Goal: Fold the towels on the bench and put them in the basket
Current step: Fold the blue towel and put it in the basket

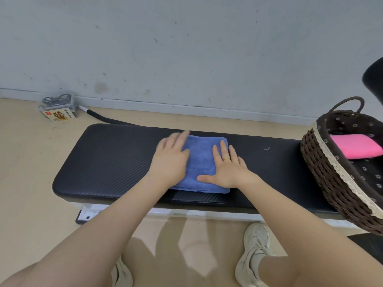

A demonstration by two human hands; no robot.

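A blue towel (200, 160), folded into a small rectangle, lies in the middle of the black padded bench (107, 160). My left hand (172, 158) lies flat on the towel's left edge with its fingers straight. My right hand (227, 168) presses flat on the right half, its thumb stretched across the near part. A dark wicker basket (325, 175) with a flowered lining stands on the bench's right end. Inside it lies a folded pink towel (355, 146).
A light wall rises behind the bench. On the floor at the back left stand a small box (59, 109) and a black hose (103, 118). My shoes (253, 257) rest on the tan floor in front. A dark rounded object (374, 77) shows at the right edge.
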